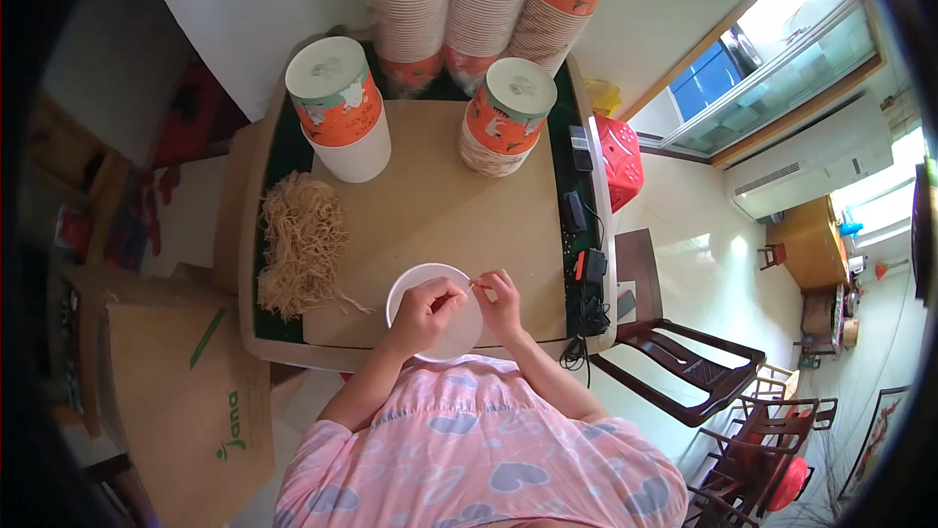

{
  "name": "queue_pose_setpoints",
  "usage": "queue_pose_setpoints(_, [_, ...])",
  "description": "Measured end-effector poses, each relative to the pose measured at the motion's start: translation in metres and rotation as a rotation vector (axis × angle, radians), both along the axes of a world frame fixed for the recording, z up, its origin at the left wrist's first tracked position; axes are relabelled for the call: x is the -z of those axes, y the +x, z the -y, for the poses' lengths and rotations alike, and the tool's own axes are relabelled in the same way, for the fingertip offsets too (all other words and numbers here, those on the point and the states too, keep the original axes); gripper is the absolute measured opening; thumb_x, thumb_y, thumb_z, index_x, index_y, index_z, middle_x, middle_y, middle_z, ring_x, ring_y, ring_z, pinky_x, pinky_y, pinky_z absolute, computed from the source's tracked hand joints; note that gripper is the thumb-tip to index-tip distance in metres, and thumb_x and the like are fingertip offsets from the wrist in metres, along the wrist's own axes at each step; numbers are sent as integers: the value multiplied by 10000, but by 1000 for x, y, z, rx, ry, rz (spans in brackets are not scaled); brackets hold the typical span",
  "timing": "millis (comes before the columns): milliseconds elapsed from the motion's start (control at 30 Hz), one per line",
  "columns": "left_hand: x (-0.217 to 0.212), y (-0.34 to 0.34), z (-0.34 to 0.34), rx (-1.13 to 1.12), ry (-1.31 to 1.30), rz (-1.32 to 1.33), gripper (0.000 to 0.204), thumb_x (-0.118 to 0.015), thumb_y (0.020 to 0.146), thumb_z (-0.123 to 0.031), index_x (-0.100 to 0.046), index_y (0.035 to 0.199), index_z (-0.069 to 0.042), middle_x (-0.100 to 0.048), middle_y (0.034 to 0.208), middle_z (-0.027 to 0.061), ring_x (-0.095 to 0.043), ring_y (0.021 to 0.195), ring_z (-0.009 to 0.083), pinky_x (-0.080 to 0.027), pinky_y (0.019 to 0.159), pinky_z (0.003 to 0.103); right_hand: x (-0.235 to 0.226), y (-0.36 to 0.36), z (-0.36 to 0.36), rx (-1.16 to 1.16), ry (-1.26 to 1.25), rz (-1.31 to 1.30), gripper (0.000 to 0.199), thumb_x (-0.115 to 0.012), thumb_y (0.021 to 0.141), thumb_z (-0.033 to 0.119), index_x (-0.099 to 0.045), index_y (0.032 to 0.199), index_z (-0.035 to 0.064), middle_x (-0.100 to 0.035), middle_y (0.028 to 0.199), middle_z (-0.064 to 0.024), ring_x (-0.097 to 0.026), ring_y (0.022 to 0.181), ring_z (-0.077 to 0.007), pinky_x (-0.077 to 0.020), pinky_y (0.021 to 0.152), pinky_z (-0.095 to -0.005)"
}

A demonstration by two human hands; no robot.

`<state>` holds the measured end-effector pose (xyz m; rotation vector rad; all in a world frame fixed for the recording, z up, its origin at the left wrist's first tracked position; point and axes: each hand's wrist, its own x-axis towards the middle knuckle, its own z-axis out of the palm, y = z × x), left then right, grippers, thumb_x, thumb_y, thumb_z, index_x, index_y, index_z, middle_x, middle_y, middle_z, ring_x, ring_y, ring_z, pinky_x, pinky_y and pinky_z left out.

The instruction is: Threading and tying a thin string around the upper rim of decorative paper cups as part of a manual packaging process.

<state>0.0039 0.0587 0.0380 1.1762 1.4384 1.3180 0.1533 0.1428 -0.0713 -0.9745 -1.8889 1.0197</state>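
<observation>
A round white paper tub [458,342] stands at the table's near edge, close against me, with its open mouth facing up. Over its left part my left hand [430,313] is closed, thumb and fingers pinched together. At the tub's right rim my right hand [499,305] is also closed in a pinch. Something thin and brownish shows at the right fingertips, too small to name; what the left fingers hold, if anything, is hidden. Left of the tub lies a loose heap of tan strings [301,247], with a few ends trailing toward the tub.
Two upside-down stacks of orange-and-white tubs, a left stack [337,113] and a right stack [503,123], stand on the cardboard sheet [430,201]. Taller tub stacks [484,0] rise behind. Black adapters and cables [589,284] line the right edge. A cardboard box [186,411] stands left.
</observation>
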Motion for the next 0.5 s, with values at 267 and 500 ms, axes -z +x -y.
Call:
queue_pose_setpoints(267, [2,-5,-4,11,-27,80,84,-581,838,-79,-580,770,-29,-526,645,-51,-465,585,12,-375,528,174,-32,-9,-6,26,151,70,85,-638,742,6,-588,810,14,-572,849,-108,-589,726,-239,-476,629,-304])
queue_pose_setpoints(500, [11,-16,-13,-91,-51,-318,78,-632,773,-83,-587,805,-28,-568,704,47,-542,576,103,-435,528,248,-39,-25,-22,-81,-206,-38,82,-610,765,41,-598,845,30,-601,871,-112,-587,731,-229,-464,623,-310])
